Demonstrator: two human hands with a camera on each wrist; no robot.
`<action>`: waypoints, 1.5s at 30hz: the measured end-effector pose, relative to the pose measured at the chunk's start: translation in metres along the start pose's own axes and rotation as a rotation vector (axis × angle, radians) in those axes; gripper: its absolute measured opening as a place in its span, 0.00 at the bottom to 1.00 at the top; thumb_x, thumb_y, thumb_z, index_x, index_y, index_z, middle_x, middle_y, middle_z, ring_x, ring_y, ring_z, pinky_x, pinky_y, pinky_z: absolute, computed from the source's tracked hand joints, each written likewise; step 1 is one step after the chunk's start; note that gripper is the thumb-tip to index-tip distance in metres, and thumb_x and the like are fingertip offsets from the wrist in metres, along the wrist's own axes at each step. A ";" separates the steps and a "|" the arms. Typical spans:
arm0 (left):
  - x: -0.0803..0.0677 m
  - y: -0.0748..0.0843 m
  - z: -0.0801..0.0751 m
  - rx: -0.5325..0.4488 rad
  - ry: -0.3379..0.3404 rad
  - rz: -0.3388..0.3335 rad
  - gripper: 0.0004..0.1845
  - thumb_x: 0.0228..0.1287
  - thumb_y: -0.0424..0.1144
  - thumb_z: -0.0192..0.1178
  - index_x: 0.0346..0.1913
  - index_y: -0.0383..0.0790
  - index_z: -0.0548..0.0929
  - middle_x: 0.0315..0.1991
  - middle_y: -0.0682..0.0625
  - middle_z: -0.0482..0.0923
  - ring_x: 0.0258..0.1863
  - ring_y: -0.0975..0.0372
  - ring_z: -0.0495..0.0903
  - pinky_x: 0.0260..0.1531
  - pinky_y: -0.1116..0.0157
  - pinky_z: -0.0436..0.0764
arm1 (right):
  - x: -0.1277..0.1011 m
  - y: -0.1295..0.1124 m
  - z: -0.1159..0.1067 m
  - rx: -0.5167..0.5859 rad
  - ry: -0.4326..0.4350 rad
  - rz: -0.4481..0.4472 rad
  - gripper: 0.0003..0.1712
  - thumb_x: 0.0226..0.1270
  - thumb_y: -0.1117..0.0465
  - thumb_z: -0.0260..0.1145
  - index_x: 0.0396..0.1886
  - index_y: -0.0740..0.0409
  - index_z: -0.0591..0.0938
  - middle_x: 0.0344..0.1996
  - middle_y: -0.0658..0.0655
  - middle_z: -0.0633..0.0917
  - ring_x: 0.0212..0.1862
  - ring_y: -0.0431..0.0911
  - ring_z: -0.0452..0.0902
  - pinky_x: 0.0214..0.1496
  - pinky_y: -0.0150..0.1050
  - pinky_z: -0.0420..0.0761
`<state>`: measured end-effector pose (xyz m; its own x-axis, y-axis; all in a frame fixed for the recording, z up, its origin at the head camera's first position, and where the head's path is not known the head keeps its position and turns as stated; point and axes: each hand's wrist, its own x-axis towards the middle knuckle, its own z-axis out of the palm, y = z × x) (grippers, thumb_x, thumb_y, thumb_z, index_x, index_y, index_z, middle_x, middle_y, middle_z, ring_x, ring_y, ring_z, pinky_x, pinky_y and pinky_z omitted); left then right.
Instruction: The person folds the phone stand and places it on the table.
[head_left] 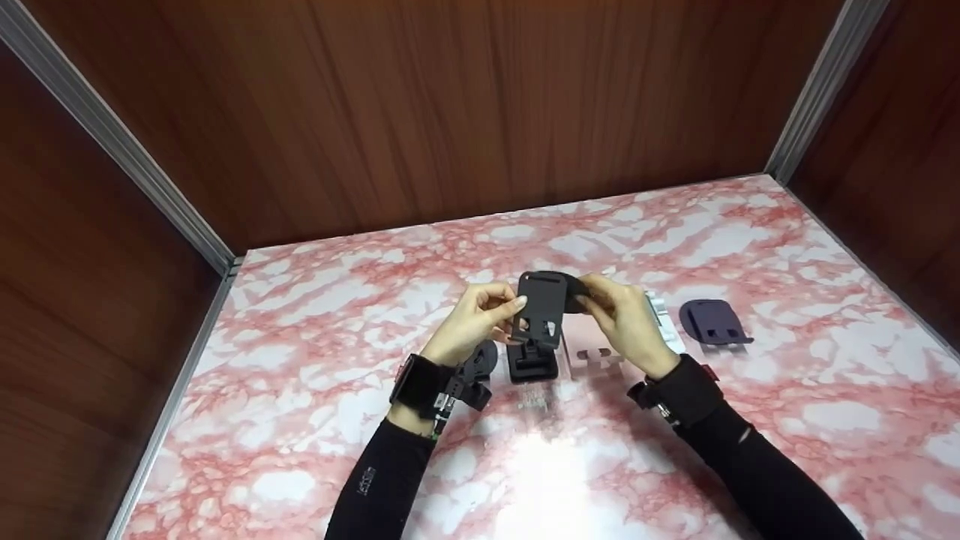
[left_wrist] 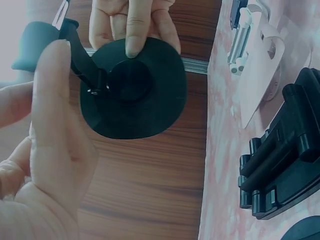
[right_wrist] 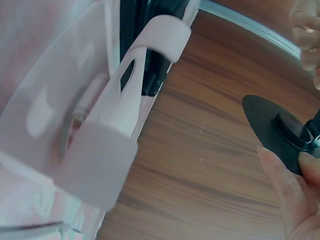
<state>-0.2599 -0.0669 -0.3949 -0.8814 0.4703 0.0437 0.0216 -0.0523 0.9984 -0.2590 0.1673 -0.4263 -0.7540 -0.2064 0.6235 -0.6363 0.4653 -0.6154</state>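
while aloft, black stand pinched between left hand and right hand fingers

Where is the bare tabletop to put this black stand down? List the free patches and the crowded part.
Free: the marble tabletop left of the left hand, the strip along the wooden back wall, and the near edge between the sleeves. Crowded: under the black stand and right hand, where a folded black stand, pink stand and purple stand lie.

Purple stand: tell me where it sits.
In the head view the purple stand lies on the marble table, farthest right in the row, beyond the right hand.
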 end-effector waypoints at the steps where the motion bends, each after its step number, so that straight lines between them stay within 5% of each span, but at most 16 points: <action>1: 0.000 0.000 0.000 -0.002 -0.002 -0.004 0.10 0.72 0.32 0.55 0.29 0.43 0.77 0.23 0.53 0.79 0.19 0.66 0.76 0.24 0.68 0.86 | 0.000 0.000 0.000 -0.007 0.007 -0.022 0.10 0.63 0.76 0.64 0.44 0.69 0.84 0.38 0.66 0.89 0.38 0.56 0.88 0.40 0.40 0.88; 14: 0.000 -0.013 -0.001 -0.049 -0.033 -0.118 0.12 0.71 0.31 0.55 0.27 0.44 0.79 0.20 0.52 0.77 0.18 0.67 0.74 0.21 0.70 0.84 | 0.000 -0.001 -0.002 -0.193 0.059 -0.298 0.11 0.61 0.78 0.65 0.42 0.66 0.84 0.37 0.64 0.89 0.38 0.56 0.88 0.42 0.43 0.87; 24: -0.005 -0.020 0.003 -0.101 -0.096 -0.078 0.09 0.72 0.30 0.53 0.33 0.42 0.79 0.25 0.52 0.79 0.22 0.66 0.78 0.28 0.65 0.88 | 0.002 -0.002 -0.005 -0.170 0.044 -0.342 0.13 0.59 0.79 0.66 0.42 0.66 0.84 0.37 0.63 0.89 0.40 0.54 0.88 0.47 0.37 0.85; 36: -0.006 -0.018 0.005 -0.104 -0.165 0.021 0.10 0.72 0.26 0.51 0.32 0.40 0.75 0.28 0.52 0.81 0.27 0.65 0.83 0.30 0.66 0.88 | 0.001 -0.003 -0.003 0.082 -0.011 -0.096 0.12 0.61 0.78 0.65 0.44 0.69 0.85 0.38 0.64 0.89 0.37 0.52 0.89 0.45 0.27 0.84; 45: -0.009 -0.012 0.013 0.109 -0.028 0.064 0.08 0.72 0.31 0.55 0.31 0.37 0.72 0.26 0.54 0.77 0.25 0.68 0.80 0.24 0.71 0.84 | 0.000 -0.010 0.000 0.276 -0.046 0.215 0.12 0.63 0.78 0.63 0.46 0.73 0.83 0.37 0.70 0.88 0.32 0.31 0.84 0.40 0.28 0.86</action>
<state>-0.2460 -0.0592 -0.4067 -0.8632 0.4933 0.1071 0.1302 0.0127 0.9914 -0.2526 0.1629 -0.4196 -0.8783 -0.1701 0.4469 -0.4773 0.2535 -0.8414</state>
